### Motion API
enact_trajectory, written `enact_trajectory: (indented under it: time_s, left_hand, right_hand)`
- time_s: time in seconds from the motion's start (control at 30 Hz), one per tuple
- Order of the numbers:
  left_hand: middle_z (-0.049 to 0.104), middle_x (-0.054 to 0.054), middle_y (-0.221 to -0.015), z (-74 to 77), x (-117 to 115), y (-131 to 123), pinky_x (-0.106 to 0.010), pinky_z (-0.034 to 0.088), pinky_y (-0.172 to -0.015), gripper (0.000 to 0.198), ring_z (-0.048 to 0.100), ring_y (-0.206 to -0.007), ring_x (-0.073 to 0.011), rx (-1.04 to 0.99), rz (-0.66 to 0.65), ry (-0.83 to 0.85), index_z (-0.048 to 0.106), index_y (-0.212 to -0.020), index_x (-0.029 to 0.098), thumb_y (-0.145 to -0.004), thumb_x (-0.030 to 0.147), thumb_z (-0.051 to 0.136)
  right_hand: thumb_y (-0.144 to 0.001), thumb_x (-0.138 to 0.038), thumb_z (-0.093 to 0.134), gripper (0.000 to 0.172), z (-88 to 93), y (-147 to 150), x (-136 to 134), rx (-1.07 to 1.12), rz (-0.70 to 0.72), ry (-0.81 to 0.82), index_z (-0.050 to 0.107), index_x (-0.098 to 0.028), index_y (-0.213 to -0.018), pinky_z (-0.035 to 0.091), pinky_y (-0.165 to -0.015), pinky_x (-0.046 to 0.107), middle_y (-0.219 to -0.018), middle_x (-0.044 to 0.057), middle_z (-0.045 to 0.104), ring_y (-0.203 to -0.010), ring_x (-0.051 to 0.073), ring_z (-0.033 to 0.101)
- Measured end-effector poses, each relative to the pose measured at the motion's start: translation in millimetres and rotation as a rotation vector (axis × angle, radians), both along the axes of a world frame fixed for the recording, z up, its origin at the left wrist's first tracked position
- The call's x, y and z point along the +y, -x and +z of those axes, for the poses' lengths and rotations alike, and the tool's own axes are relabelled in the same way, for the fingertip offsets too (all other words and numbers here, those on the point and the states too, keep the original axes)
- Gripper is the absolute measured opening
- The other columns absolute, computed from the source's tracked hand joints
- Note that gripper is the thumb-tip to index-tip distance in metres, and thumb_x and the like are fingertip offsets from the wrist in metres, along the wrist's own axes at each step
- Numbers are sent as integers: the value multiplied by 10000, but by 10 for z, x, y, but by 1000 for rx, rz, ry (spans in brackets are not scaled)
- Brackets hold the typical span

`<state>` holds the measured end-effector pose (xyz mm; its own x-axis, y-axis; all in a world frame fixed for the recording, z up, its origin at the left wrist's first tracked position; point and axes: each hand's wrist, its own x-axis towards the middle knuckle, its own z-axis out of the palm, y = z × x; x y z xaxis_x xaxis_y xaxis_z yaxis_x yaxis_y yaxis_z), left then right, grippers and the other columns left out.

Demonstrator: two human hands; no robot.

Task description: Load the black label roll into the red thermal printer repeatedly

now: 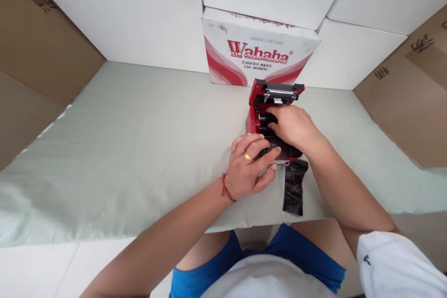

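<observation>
A red-and-black label printer (250, 123) stands on the cloth-covered table with its lid (279, 93) raised, showing a dark roller and a metal bar. My right hand (295, 128) reaches in from the right, its thumb and forefinger around a black roll (264, 119) inside. The other fingers are hidden from view. My left hand (249, 163), with a gold ring, grips the printer's front left edge with bent fingers. Black film (284, 146) covers the front of the opening. A crumpled black strip of film (294, 191) lies on the cloth in front of the printer.
Behind the printer stands a white-and-red water carton (260, 53), with large white boxes (150, 23) around it. Brown cardboard boxes flank the table on the left (45, 56) and right (408, 88). Pale green cloth (139, 135) covers the table up to its front edge.
</observation>
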<state>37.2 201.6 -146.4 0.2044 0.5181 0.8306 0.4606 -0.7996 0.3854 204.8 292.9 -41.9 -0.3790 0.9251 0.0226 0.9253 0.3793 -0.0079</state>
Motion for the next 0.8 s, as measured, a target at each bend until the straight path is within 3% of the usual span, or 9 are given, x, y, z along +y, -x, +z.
enact_trajectory:
  time_s: [0.1, 0.2, 0.27, 0.33, 0.47, 0.63, 0.8]
  left_hand:
    - [753, -60, -1240, -21, -3, -46, -487, 450, -1111, 567, 640, -1274, -299, 68, 34, 8, 649, -1472, 371, -930, 213, 698]
    - [759, -63, -1202, -23, 5, -54, -467, 449, -1104, 502, 644, -1250, -286, 94, 94, -67, 676, -1422, 326, -934, 210, 688]
    - [758, -68, -1177, -12, 2, -47, -457, 446, -1115, 491, 640, -1239, -279, 98, 116, -105, 679, -1413, 300, -933, 196, 685]
    - [757, -64, -1182, -2, -5, -39, -459, 438, -1137, 533, 640, -1241, -275, 98, 105, -89, 659, -1446, 317, -930, 188, 690]
    - [757, -34, -1209, 4, -19, -40, -479, 437, -1168, 551, 658, -1253, -264, 111, 89, -71, 642, -1446, 405, -934, 213, 703]
    - [747, -55, -1164, 5, -25, -64, -474, 515, -1115, 318, 654, -1256, -257, 118, 183, -208, 732, -1217, 342, -934, 206, 680]
    - [726, -49, -1157, 8, -41, -65, -506, 533, -1093, 355, 644, -1263, -277, 148, 210, -181, 735, -1228, 387, -920, 212, 707]
  right_hand:
    - [-998, -281, 666, 322, 181, -79, -176, 229, 95, 6, 819, -232, -1276, 621, -885, 400, -1232, 95, 845, -1046, 295, 800]
    - [-1093, -354, 566, 307, 370, -191, -271, 486, 97, -174, 822, -260, -1233, 626, -886, 386, -1102, 39, 861, -939, 246, 801]
    - [-1112, -369, 535, 345, 418, -267, -209, 518, 89, -362, 775, -248, -1328, 615, -972, 438, -1200, 61, 843, -1012, 266, 788]
    - [-1099, -360, 552, 406, 390, -332, -79, 461, 128, -435, 694, -232, -1457, 564, -1109, 514, -1383, 93, 788, -1208, 307, 741]
    - [-1093, -376, 544, 437, 271, -399, 19, 377, 190, -303, 671, -242, -1489, 510, -1204, 565, -1484, 113, 740, -1402, 335, 652]
    - [-1118, -313, 499, 361, 221, -471, -420, 402, 203, -246, 752, -261, -1369, 594, -1111, 498, -1335, 77, 820, -1230, 297, 767]
    - [-1111, -187, 464, 384, 97, -585, -747, 338, 250, -182, 734, -227, -1381, 607, -1133, 490, -1293, 74, 842, -1227, 280, 790]
